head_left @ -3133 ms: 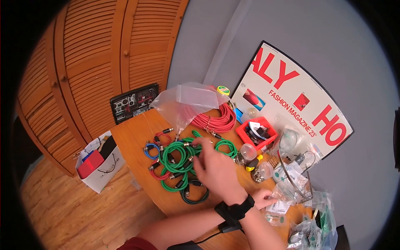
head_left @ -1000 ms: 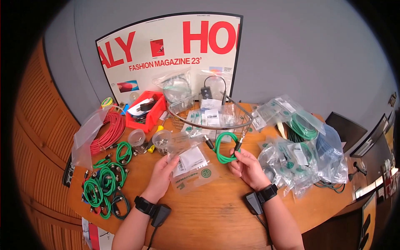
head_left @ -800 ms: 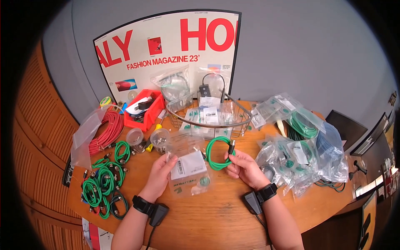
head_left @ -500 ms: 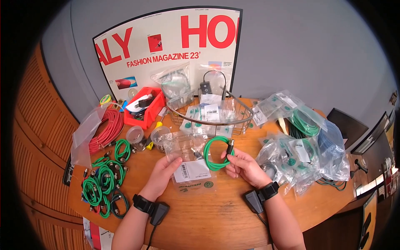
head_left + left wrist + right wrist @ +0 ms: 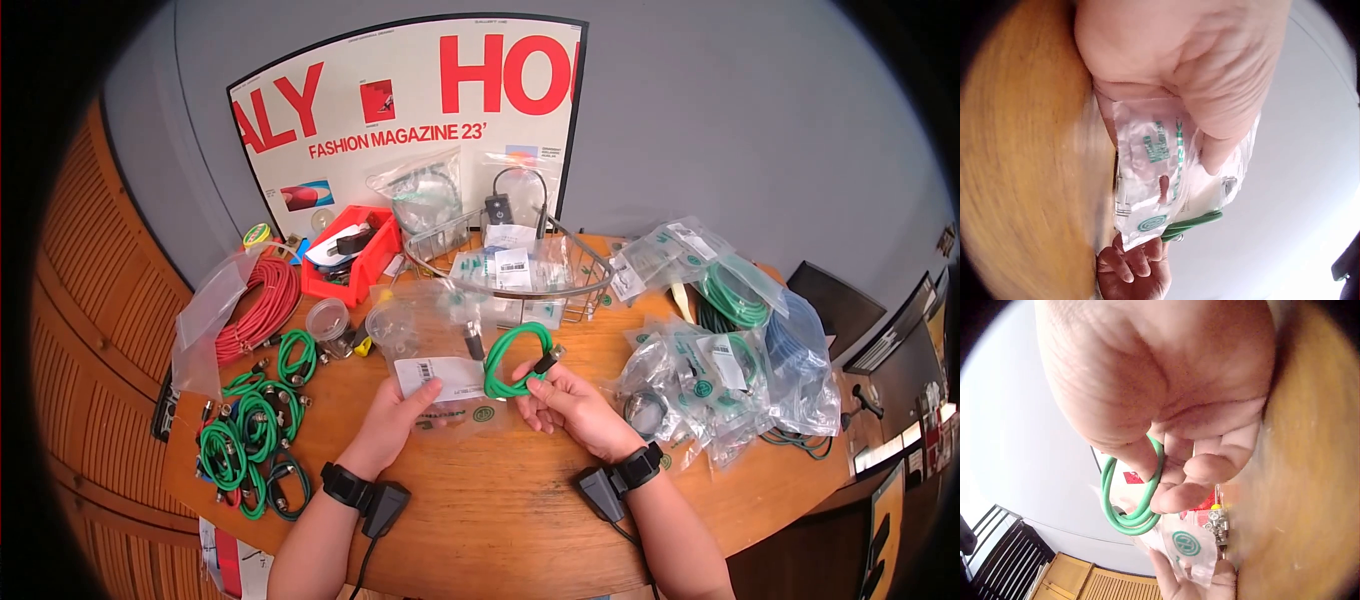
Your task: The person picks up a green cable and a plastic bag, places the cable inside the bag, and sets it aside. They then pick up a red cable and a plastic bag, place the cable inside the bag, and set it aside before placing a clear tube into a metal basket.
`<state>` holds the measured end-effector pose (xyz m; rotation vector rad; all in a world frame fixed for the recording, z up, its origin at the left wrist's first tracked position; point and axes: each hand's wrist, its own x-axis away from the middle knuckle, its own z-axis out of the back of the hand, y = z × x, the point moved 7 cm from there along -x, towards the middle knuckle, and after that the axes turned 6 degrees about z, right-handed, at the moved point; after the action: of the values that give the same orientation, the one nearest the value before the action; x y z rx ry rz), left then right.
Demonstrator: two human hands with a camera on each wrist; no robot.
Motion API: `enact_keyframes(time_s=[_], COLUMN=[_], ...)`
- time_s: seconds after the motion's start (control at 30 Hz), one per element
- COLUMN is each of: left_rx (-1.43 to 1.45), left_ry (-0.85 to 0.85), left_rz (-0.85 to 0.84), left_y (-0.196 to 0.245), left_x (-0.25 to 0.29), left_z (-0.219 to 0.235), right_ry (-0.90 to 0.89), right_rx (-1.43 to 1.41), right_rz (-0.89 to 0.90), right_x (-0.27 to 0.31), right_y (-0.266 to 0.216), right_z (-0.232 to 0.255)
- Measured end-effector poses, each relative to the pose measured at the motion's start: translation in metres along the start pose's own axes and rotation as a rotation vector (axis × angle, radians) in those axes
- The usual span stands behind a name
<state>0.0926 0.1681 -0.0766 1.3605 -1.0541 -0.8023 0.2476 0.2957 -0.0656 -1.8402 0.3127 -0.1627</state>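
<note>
My left hand (image 5: 392,425) pinches a clear plastic bag (image 5: 466,414) with green print and a white barcode label (image 5: 435,378) inside, thumb on the front. In my right hand (image 5: 578,410) is a coiled green cable (image 5: 493,366) with metal-tipped black connectors, pinched between thumb and fingers. One connector (image 5: 473,342) overlaps the bag's upper right part; the other (image 5: 548,360) sticks out by the right thumb. In the right wrist view the cable loop (image 5: 1107,494) hangs from the fingertips. The left wrist view shows it right behind the bag's edge (image 5: 1154,187).
A pile of green cables (image 5: 250,440) lies left, below a red cable coil (image 5: 262,310). Behind stand clear tubs (image 5: 328,320), a red bin (image 5: 352,265) and a wire basket (image 5: 590,290) of bags. Bagged cables (image 5: 700,370) cover the table's right side.
Three seconds ago my right hand was over the cable pile; now it holds a green cable before me. Over the last second the cable has moved left, closer against the bag.
</note>
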Motion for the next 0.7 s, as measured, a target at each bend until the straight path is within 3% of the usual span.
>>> enact_keyframes(time_s=[0.07, 0.4, 0.7], left_rx=[0.220, 0.245, 0.344], left_ry=[0.039, -0.040, 0.047], left_rz=[0.020, 0.002, -0.048], left_y=[-0.006, -0.005, 0.007], left_x=[0.000, 0.000, 0.002], left_z=[0.006, 0.000, -0.002], right_ry=[0.002, -0.022, 0.034], right_rx=[-0.053, 0.051, 0.011], right_rz=[-0.005, -0.030, -0.048], right_x=[0.000, -0.001, 0.000], right_y=[0.001, 0.005, 0.004], right_z=[0.002, 0.002, 0.003])
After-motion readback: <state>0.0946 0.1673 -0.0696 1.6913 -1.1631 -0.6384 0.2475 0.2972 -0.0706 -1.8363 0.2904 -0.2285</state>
